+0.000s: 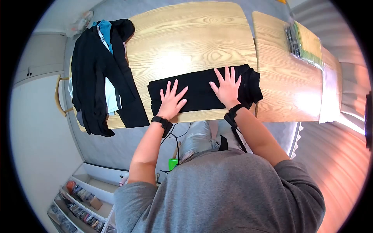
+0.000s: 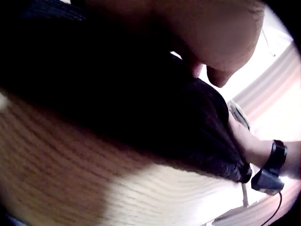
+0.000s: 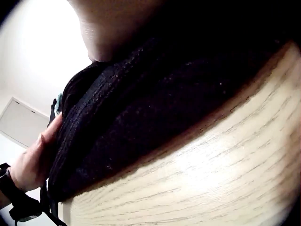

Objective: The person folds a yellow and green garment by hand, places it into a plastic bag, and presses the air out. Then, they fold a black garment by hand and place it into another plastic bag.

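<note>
A folded black garment [image 1: 198, 87] lies across the near edge of the wooden table, its bunched end to the right. Fingers spread, the left hand [image 1: 171, 101] rests flat on its left part. The right hand [image 1: 227, 88] lies on it the same way, near the bunched end. In the left wrist view the garment [image 2: 141, 99] is a dark mass below the left hand [image 2: 211, 33], with the right hand [image 2: 242, 139] beyond. The right wrist view shows the garment [image 3: 141, 113] under the right hand [image 3: 113, 28], the left hand [image 3: 35, 162] at its far end.
Black, white and teal clothes [image 1: 93, 77] are heaped on the left of the table [image 1: 190, 31], by a chair [image 1: 59, 97]. A second table [image 1: 279, 85] on the right holds plastic-wrapped packages [image 1: 305, 44]. Shelves with packets [image 1: 83, 202] stand at lower left; cables [image 1: 176, 136] hang below the table edge.
</note>
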A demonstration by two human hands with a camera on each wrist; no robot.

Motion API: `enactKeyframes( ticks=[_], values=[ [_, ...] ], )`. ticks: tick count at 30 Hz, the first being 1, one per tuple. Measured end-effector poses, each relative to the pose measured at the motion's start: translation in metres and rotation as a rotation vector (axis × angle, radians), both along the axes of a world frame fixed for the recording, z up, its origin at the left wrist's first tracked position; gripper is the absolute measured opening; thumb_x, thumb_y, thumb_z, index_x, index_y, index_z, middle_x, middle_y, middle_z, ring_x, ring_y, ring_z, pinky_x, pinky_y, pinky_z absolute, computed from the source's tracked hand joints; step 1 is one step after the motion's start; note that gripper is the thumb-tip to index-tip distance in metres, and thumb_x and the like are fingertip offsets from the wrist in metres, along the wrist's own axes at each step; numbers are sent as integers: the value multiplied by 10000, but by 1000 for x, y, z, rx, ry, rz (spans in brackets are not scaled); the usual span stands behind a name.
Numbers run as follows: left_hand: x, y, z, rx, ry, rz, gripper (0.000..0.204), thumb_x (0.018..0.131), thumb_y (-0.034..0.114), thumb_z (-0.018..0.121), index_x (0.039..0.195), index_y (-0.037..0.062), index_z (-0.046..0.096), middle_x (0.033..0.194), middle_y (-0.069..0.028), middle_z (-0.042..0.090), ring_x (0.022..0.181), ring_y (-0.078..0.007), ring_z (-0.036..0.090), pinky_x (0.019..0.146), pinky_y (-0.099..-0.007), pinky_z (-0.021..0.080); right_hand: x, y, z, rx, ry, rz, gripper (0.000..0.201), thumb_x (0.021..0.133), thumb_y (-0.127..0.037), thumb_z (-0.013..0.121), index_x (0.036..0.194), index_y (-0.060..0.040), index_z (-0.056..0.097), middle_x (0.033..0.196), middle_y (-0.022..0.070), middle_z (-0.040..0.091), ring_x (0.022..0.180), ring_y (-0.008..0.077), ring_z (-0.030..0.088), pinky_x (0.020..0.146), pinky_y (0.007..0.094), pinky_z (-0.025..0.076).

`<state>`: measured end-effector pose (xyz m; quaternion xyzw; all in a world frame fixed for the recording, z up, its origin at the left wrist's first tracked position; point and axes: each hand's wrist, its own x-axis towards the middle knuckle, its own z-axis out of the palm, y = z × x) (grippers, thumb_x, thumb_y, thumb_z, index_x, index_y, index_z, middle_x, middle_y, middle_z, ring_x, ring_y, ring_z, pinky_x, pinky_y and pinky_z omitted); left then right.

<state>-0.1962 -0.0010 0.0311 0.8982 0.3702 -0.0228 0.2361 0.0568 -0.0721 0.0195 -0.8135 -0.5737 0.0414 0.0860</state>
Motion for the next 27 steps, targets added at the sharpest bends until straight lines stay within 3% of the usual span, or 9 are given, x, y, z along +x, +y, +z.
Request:
enactKeyframes(
  ticks=[1, 2, 4, 5, 8, 10, 17, 21, 27],
  values=[
    [-4, 2, 2, -95, -199, 120, 471, 900, 316, 526, 1361, 250, 457, 1512, -139, 212, 1390, -383, 164, 1093, -573, 148, -1, 1, 3, -4, -12, -11, 585, 838, -526, 544, 1352, -262, 453, 1460, 152, 307, 1372, 339, 229, 1014, 652, 208],
    [-11, 4, 4, 102, -320, 179, 450, 881, 234, 556, 1317, 141, 493, 1432, -161, 348, 1329, -378, 282, 1083, -492, 229, -5, 1, 6, -9, -20, -24, 588, 833, -520, 551, 1351, -259, 453, 1458, 154, 309, 1371, 336, 232, 1015, 652, 204],
    [-28, 4, 8, 172, -405, 488, 444, 857, 171, 579, 1272, 43, 490, 1314, -178, 454, 1230, -361, 387, 1040, -445, 293, -18, -1, 13, 91, -11, -53, 527, 856, -413, 563, 1346, -249, 459, 1442, 151, 333, 1363, 326, 253, 1016, 649, 198],
    [-32, -1, 11, 356, -327, 621, 440, 856, 167, 589, 1244, -7, 476, 1223, -194, 498, 1130, -362, 451, 983, -426, 345, -25, -1, 17, 87, 5, 28, 513, 861, -388, 562, 1346, -255, 459, 1441, 140, 337, 1360, 325, 258, 1015, 649, 200],
    [-51, -2, -16, 89, -229, 1018, 492, 894, 326, 581, 1210, -43, 496, 1130, -224, 543, 1032, -375, 503, 917, -439, 386, -51, -2, 24, 78, 13, 214, 496, 853, -384, 577, 1331, -315, 468, 1446, 85, 344, 1345, 327, 283, 1010, 647, 217],
    [-53, 7, -24, -26, -313, 1051, 517, 878, 414, 589, 1009, -85, 599, 1006, -250, 606, 976, -385, 557, 875, -434, 426, -54, -4, 6, 38, 17, 189, 501, 846, -418, 580, 1327, -332, 471, 1449, 77, 342, 1340, 339, 286, 1009, 645, 224],
    [-58, 22, -29, -259, -128, 1000, 640, 831, 518, 599, 1002, -99, 594, 997, -289, 615, 973, -409, 585, 843, -415, 456, -51, -6, -3, 23, -14, 205, 498, 864, -431, 558, 1343, -351, 445, 1472, 70, 296, 1351, 342, 253, 1015, 636, 227],
    [-65, 18, -25, -300, -224, 964, 613, 855, 481, 590, 1054, -98, 574, 1026, -284, 613, 984, -400, 587, 854, -402, 455, -53, -7, 4, -7, -50, 234, 497, 868, -425, 553, 1345, -343, 443, 1477, 90, 285, 1362, 344, 234, 1022, 636, 215],
    [-74, -11, 1, -597, -613, 1065, 518, 930, 353, 556, 1238, -57, 486, 1163, -127, 586, 1042, -201, 554, 907, -301, 431, -69, -25, -1, 54, 29, 221, 538, 852, -428, 569, 1358, -297, 439, 1472, 84, 303, 1367, 312, 244, 1029, 616, 222]
  ],
)
